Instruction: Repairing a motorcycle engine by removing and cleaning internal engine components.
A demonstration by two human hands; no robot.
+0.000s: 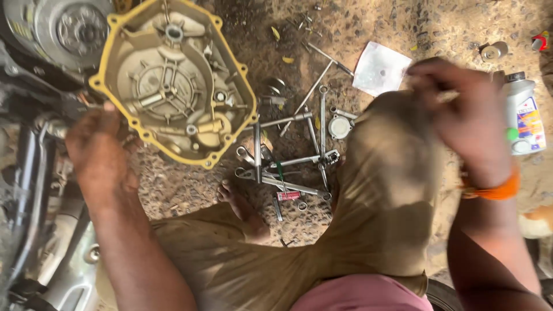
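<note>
We hold the gold engine cover [173,80] in our left hand's [101,152] closed grip, while our blurred right hand's [464,115] grip is unclear, above scattered wrenches [288,167].

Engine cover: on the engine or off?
Off. The left hand holds the engine cover by its edge, clear of the engine; its ribbed inner side and yellow gasket face the camera.

Gold engine cover [173,80] with yellow gasket rim, orange wristband [495,190]
</note>
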